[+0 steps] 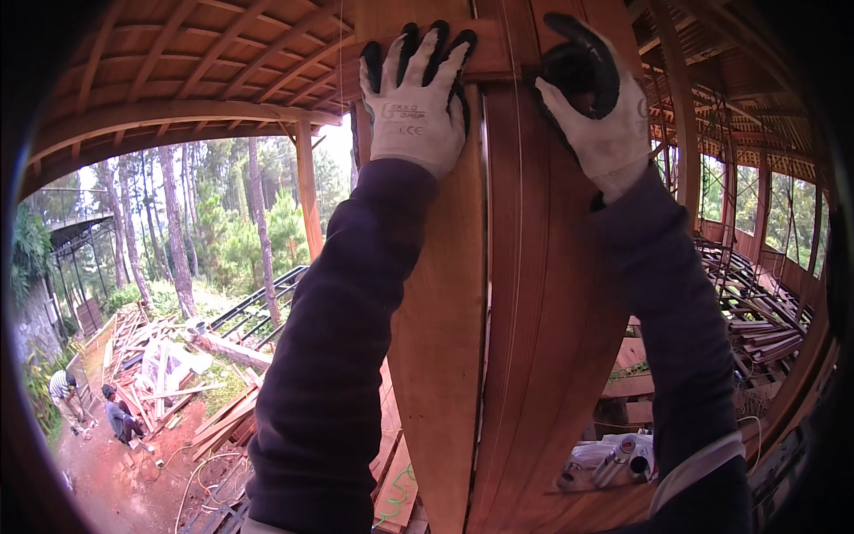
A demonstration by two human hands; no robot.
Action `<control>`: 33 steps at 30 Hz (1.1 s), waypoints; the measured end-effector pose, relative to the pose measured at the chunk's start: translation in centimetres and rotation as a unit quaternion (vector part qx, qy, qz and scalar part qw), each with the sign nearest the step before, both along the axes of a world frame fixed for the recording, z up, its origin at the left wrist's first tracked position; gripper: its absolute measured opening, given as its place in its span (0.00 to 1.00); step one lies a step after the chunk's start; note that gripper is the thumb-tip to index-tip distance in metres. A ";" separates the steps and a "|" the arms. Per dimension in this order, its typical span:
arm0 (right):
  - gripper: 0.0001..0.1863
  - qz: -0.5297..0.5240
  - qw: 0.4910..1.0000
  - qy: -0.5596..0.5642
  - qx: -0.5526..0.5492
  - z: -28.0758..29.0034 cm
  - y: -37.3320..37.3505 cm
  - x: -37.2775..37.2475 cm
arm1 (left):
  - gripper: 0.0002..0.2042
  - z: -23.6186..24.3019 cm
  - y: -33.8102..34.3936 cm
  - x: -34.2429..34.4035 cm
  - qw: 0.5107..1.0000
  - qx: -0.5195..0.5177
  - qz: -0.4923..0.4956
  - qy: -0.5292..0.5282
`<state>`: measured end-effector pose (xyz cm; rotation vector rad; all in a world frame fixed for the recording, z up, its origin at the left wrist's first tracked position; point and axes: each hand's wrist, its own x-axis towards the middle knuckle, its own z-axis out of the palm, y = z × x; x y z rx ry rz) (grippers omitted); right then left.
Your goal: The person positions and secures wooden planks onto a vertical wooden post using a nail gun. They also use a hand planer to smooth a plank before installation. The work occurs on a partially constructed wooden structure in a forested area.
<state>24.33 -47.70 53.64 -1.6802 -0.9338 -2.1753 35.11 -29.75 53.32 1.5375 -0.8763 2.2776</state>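
Resting spread flat over horiz. wood strip up top across vert. boards, L hand prob. steadies it; R hand forms an open C nr strip, can't tell if pinching anything.

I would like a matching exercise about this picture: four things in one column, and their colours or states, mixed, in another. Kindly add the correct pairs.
Column 1
1. Left hand
2. Right hand
3. Coiled cord
4. Cylinder at lower right

Column 2
A. Bright green
B. Fingers curled, a gap between them and the thumb
C. Silver
D. Fingers spread, pointing upward

Pairs: 1-D, 2-B, 3-A, 4-C
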 end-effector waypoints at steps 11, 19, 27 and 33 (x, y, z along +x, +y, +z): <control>0.48 -0.490 0.831 0.043 -0.259 7.2 6.8 -4.3 | 0.25 0.2 -0.2 0.4 0.999 0.001 -0.036 -0.007; 0.46 -0.432 0.832 0.178 -0.298 10.1 6.6 -5.6 | 0.25 0.0 -0.4 0.3 0.999 -0.020 -0.030 -0.017; 0.47 -0.487 0.766 0.184 -0.377 14.0 8.8 -5.3 | 0.23 0.0 -0.2 0.0 0.998 -0.031 -0.017 -0.048; 0.48 -0.655 0.637 0.188 -0.361 12.0 13.1 -5.0 | 0.21 0.1 0.3 -0.5 0.992 -0.002 -0.112 -0.058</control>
